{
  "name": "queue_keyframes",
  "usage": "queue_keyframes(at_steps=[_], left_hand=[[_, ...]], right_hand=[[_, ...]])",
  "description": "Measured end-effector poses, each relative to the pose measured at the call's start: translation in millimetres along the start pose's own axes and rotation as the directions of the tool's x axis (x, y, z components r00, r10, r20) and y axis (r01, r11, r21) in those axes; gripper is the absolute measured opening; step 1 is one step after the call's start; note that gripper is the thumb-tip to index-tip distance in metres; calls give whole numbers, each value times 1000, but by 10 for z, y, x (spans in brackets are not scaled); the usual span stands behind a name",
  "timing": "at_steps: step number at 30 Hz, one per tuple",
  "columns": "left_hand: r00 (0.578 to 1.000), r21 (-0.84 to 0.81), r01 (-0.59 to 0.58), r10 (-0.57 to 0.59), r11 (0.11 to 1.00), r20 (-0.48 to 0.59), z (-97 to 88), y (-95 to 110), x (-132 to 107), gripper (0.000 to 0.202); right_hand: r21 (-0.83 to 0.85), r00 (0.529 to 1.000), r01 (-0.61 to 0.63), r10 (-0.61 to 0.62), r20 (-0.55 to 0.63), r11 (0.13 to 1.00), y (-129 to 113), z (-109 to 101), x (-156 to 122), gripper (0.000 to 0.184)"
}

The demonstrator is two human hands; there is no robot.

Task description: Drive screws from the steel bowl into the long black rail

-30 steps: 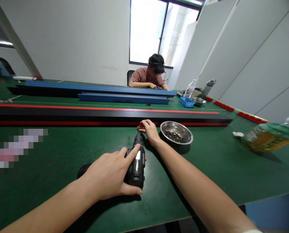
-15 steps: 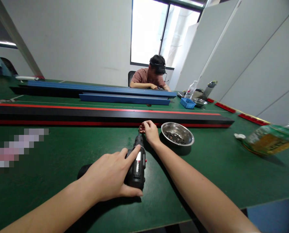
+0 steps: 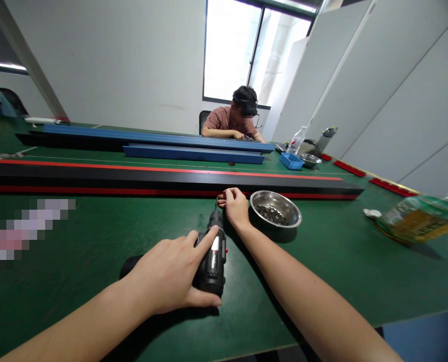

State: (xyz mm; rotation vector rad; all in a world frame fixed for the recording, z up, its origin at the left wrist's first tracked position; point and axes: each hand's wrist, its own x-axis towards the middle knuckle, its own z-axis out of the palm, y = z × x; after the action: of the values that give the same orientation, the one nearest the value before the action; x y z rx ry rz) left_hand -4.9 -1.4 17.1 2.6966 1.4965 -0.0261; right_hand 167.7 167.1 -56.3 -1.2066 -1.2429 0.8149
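My left hand point(image 3: 175, 271) is wrapped round a black cordless drill point(image 3: 213, 261), which lies on its side with its bit pointing away from me. At the tip of the bit, my right hand point(image 3: 235, 206) has its fingers pinched together; whatever small thing they hold is too small to make out. Beside that hand stands a round steel bowl point(image 3: 294, 206) with many small dark screws point(image 3: 271, 214) in it. Just beyond the fingertips runs a long black bar with red edges point(image 3: 163, 180).
Long blue bars point(image 3: 194, 153) lie farther back on the green table point(image 3: 340, 271). A co-worker point(image 3: 224, 118) sits across from me. To the right are a green-and-yellow plastic container point(image 3: 420, 218) and a small white object point(image 3: 371, 213). A blue basket point(image 3: 292, 161) stands at the back.
Almost nothing differs. The drill stays in my left hand, and my right hand remains at the bit, its fingers shifted only very slightly.
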Motion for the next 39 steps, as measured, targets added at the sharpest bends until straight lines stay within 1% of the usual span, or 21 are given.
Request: queue_keyframes(at_steps=[7, 14, 22, 24, 27, 31, 35, 39], left_hand=[[1000, 4, 3, -3, 1000, -2, 20, 9, -12, 120], [1000, 7, 6, -6, 1000, 15, -15, 19, 4, 118], [1000, 22, 10, -10, 1000, 13, 27, 1, 2, 120], [1000, 24, 17, -18, 1000, 25, -7, 16, -1, 120], [997, 9, 26, -27, 1000, 69, -109, 51, -6, 116], [993, -18, 33, -31, 999, 110, -228, 90, -7, 113], [993, -25, 37, -34, 999, 110, -245, 104, -5, 112], [993, -12, 37, -35, 999, 111, -234, 105, -4, 113]], right_hand=[[-7, 1000, 5, -5, -1, 1000, 10, -4, 13, 20], [0, 1000, -6, 6, -8, 1000, 15, 1, 23, 18], [0, 1000, -10, 10, -6, 1000, 22, 0, 28, 19], [-4, 1000, -14, 14, -4, 1000, 24, 0, 29, 19], [-11, 1000, -17, 17, -8, 1000, 33, -3, 33, 20], [-41, 1000, 5, -6, -13, 999, 57, -7, 45, 20], [-47, 1000, 3, -3, 14, 999, 79, -7, 59, 19], [-40, 1000, 1, 0, 17, 999, 76, -4, 58, 20]])
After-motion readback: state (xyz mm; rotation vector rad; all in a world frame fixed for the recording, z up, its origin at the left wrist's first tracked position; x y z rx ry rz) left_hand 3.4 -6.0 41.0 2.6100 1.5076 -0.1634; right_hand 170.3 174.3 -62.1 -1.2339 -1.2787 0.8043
